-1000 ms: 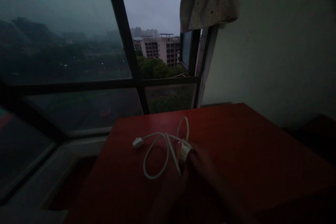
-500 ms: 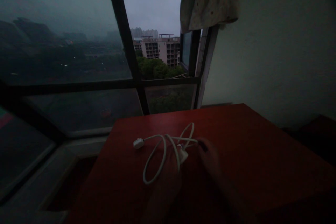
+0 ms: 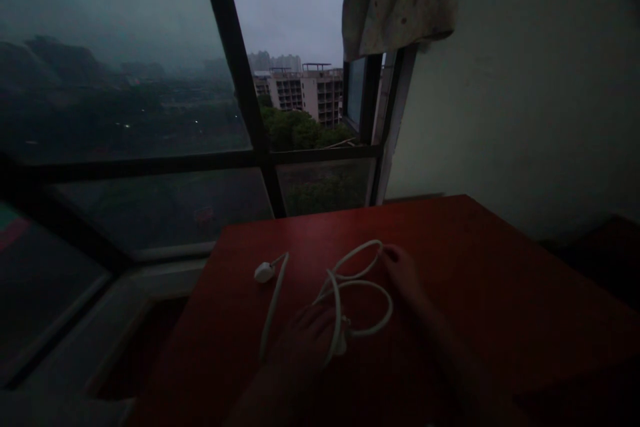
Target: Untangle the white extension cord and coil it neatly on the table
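— Question: where does the white cable (image 3: pixel 391 307) lie?

— On the red table (image 3: pixel 490 260), in loose loops just right of its round end piece (image 3: pixel 263 271). One strand runs from that piece toward the near edge.

— And the hands?

— The right hand (image 3: pixel 405 275) is well right of the end piece, its fingertips pinched on the far loop. The left hand (image 3: pixel 300 353) is nearer than the end piece and lies over the strands. It is too dark to tell whether it clasps them.

— Which step, then?

— Opening out the tangle, I judge. A next move would call for pinning the small connector (image 3: pixel 343 345), right of and nearer than the end piece, so the loops come free without crossing.

— Anything else?

— A spotted cloth (image 3: pixel 400 0) hangs high above the end piece, beside the window frame (image 3: pixel 240 93).
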Tool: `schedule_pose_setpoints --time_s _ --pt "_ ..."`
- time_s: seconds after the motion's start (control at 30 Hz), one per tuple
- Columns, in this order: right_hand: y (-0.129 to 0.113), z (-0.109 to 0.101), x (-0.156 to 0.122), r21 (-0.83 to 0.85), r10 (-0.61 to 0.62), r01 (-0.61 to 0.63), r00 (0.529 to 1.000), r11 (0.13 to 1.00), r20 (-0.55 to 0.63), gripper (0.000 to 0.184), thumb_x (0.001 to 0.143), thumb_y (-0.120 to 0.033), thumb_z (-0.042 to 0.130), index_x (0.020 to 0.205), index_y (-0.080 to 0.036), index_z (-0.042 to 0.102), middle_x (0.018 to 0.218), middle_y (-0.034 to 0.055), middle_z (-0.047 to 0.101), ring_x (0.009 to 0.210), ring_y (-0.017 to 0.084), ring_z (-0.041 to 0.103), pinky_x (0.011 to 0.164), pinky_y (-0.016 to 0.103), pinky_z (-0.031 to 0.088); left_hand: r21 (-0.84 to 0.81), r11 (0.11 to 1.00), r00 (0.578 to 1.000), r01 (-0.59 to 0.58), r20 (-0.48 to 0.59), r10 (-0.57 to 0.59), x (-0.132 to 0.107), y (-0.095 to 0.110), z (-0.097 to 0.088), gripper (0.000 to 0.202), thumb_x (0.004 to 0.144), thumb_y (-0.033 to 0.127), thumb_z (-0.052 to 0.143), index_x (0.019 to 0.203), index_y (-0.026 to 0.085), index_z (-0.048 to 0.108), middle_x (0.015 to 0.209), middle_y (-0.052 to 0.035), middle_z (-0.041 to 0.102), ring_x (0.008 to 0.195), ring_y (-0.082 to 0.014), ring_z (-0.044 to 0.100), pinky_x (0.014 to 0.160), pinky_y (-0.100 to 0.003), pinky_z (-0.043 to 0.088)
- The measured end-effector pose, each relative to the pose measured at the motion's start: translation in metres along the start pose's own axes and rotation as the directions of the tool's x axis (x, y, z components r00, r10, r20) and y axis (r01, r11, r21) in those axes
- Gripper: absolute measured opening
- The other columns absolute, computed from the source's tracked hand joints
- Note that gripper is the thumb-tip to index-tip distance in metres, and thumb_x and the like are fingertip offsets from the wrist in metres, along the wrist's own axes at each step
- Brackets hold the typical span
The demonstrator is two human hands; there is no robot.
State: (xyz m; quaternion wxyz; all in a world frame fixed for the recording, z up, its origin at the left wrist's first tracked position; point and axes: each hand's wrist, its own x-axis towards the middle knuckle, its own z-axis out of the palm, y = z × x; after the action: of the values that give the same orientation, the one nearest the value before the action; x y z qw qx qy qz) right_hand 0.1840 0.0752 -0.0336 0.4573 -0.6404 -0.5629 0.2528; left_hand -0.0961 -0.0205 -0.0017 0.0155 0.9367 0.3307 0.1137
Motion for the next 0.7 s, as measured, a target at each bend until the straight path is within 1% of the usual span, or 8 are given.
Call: schedule_pose_setpoints --time_s 0.1,0.2,0.33,0.43,0.5,0.53,0.63,0.7 --pt "-0.007 -0.001 0.009 -0.142 -0.003 0.014 0.997 0.99 0.075 0.03 0.084 -0.038 0.048 0.093 -0.017 0.068 0.093 0.0096 0.071 0.084 0.023 0.065 0.078 0.035 0.048 -0.014 1.0 1.0 -0.011 0.016 0.011 0.002 0.014 0.005 0.046 0.089 0.013 0.046 0.132 0.029 0.047 0.128 -0.0029 0.06 0.118 -0.0191 0.053 0.102 -0.036 0.041" --pt "-0.013 -0.005 0.006 -0.193 -0.015 0.05 0.984 0.98 0.178 0.029 0.085 -0.034 0.045 0.097 -0.018 0.067 0.095 0.0093 0.071 0.084 0.022 0.065 0.077 0.033 0.048 -0.058 0.998 0.999 0.033 0.015 -0.032 0.01 0.03 0.009 0.046 0.088 0.013 0.047 0.132 0.027 0.048 0.13 -0.0055 0.059 0.118 -0.0204 0.053 0.101 -0.038 0.042" --pt "-0.011 -0.014 -0.017 -0.189 -0.013 0.071 0.956 0.979 0.292 0.03 0.084 -0.034 0.05 0.106 -0.018 0.063 0.099 0.009 0.07 0.087 0.021 0.066 0.079 0.032 0.048 -0.231 0.962 0.986 0.142 -0.057 -0.16 0.023 0.053 0.003 0.047 0.086 0.019 0.051 0.133 0.022 0.048 0.135 -0.0107 0.053 0.123 -0.0248 0.048 0.102 -0.043 0.043" --pt "-0.006 -0.022 -0.039 -0.185 0.014 0.043 0.955 0.982 0.297 0.03 0.079 -0.031 0.054 0.105 -0.02 0.066 0.098 0.009 0.071 0.087 0.023 0.066 0.081 0.035 0.048 -0.405 0.879 0.938 0.251 -0.122 -0.325 0.03 0.063 -0.003 0.042 0.088 0.022 0.048 0.13 0.022 0.052 0.13 -0.0109 0.055 0.119 -0.0225 0.052 0.099 -0.039 0.046" --pt "-0.003 -0.026 -0.05 -0.144 -0.007 0.053 0.953 0.988 0.302 0.03 0.075 -0.026 0.056 0.102 -0.021 0.068 0.099 0.0088 0.072 0.089 0.025 0.066 0.083 0.038 0.048 -0.449 0.835 0.907 0.317 -0.115 -0.405 0.033 0.06 -0.002 0.037 0.089 0.022 0.046 0.124 0.021 0.057 0.127 -0.0108 0.058 0.117 -0.0222 0.054 0.099 -0.039 0.047" --pt "0.0 -0.029 -0.053 -0.122 -0.018 0.057 0.953 0.991 0.302 0.031 0.074 -0.024 0.055 0.101 -0.021 0.069 0.1 0.0087 0.072 0.09 0.025 0.066 0.085 0.04 0.048 -0.441 0.835 0.907 0.33 -0.096 -0.409 0.032 0.056 0.0 0.036 0.088 0.02 0.046 0.122 0.021 0.059 0.126 -0.0109 0.058 0.117 -0.0226 0.054 0.1 -0.04 0.046" --pt "0.01 -0.038 -0.054 -0.06 -0.026 0.045 0.956 0.997 0.291 0.032 0.073 -0.024 0.054 0.1 -0.022 0.071 0.101 0.0078 0.072 0.093 0.027 0.066 0.088 0.045 0.047 -0.358 0.868 0.924 0.344 -0.037 -0.381 0.027 0.033 0.01 0.042 0.083 0.01 0.045 0.121 0.022 0.06 0.127 -0.0091 0.059 0.118 -0.0221 0.053 0.101 -0.039 0.044" --pt "0.018 -0.047 -0.047 -0.06 -0.019 0.039 0.952 0.997 0.305 0.032 0.073 -0.024 0.054 0.1 -0.023 0.072 0.103 0.0068 0.072 0.096 0.027 0.065 0.091 0.046 0.045 -0.309 0.864 0.896 0.398 -0.073 -0.438 0.021 0.014 0.013 0.047 0.082 0.008 0.043 0.122 0.026 0.059 0.129 -0.0047 0.058 0.117 -0.0202 0.054 0.1 -0.037 0.044"
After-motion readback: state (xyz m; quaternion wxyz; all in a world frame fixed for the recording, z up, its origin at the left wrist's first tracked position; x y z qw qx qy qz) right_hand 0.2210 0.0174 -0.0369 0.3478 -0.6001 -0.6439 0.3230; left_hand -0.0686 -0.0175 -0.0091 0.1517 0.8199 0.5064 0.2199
